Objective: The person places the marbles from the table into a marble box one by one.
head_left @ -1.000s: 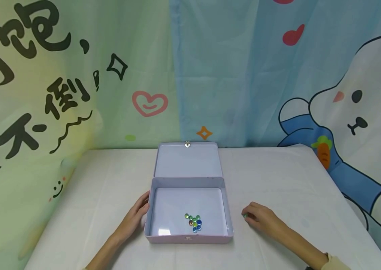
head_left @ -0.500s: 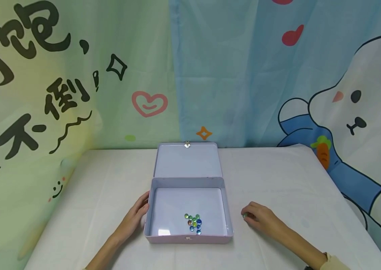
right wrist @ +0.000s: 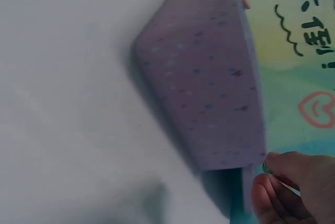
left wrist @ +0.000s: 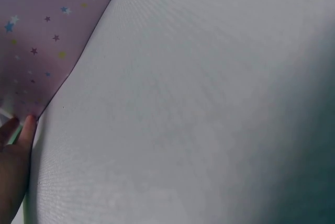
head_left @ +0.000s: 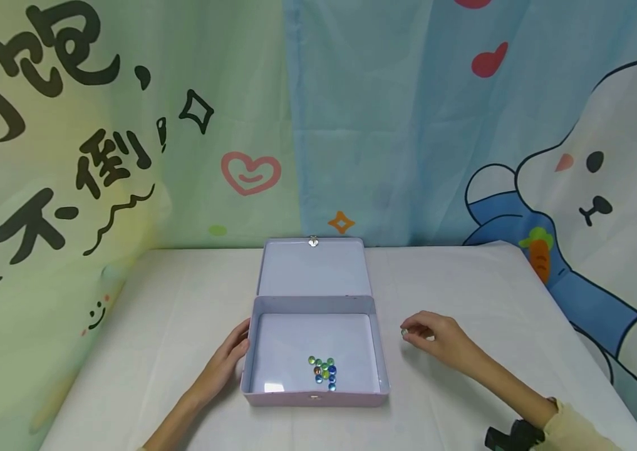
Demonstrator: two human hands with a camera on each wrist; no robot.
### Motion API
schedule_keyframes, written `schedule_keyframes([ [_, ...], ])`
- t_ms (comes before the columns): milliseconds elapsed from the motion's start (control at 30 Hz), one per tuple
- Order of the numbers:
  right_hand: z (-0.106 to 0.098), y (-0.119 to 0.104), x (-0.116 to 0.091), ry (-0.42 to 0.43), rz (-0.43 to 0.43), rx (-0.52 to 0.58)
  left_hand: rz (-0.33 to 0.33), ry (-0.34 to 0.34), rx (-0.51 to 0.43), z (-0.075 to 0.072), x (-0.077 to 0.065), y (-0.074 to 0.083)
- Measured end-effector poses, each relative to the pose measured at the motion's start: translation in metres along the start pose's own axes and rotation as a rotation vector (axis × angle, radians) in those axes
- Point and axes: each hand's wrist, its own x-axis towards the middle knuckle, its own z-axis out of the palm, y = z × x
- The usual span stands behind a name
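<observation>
A lidded box (head_left: 315, 399), pale lilac inside and pinkish with small stars outside, stands on the white cloth with its lid (head_left: 312, 269) raised at the back. Several glass marbles (head_left: 326, 369), green, blue and one reddish-brown, lie clustered on its floor. My left hand (head_left: 221, 363) rests against the box's left wall, its fingers fairly straight; the left wrist view catches a thumb and finger at the box's edge. To the right of the box, above the cloth, my right hand (head_left: 436, 338) pinches a glass marble (right wrist: 267, 168) between thumb and fingertip.
A white cloth (head_left: 465, 282) covers the table. Behind it hangs a printed curtain (head_left: 352, 125) with lettering, hearts and a cartoon animal. A black device (head_left: 515, 435) is strapped at my right wrist, by the yellow sleeve (head_left: 574, 429).
My right hand has lifted off the cloth and gone a little farther back, carrying the marble. Blue marbles shifted slightly inside the box earlier. My left hand stays against the box.
</observation>
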Motion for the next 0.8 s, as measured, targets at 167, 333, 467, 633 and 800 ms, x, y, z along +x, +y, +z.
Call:
schedule_keyframes([
  [167,-0.011,-0.02,0.018,0.021,0.042,0.037,0.005,0.0,0.006,-0.001,0.001,0.0],
  [333,-0.011,-0.046,0.04,-0.058,0.072,0.056,-0.001,0.003,0.012,-0.002,0.0,0.001],
  [467,-0.003,-0.067,0.063,-0.167,0.011,0.075,0.001,-0.001,0.009,-0.004,0.0,0.003],
  [633,0.016,-0.086,0.093,-0.271,-0.08,0.081,0.007,-0.008,-0.007,-0.004,0.001,0.002],
  [800,0.046,-0.1,0.119,-0.368,-0.118,0.059,-0.013,-0.019,-0.019,-0.002,-0.001,0.0],
])
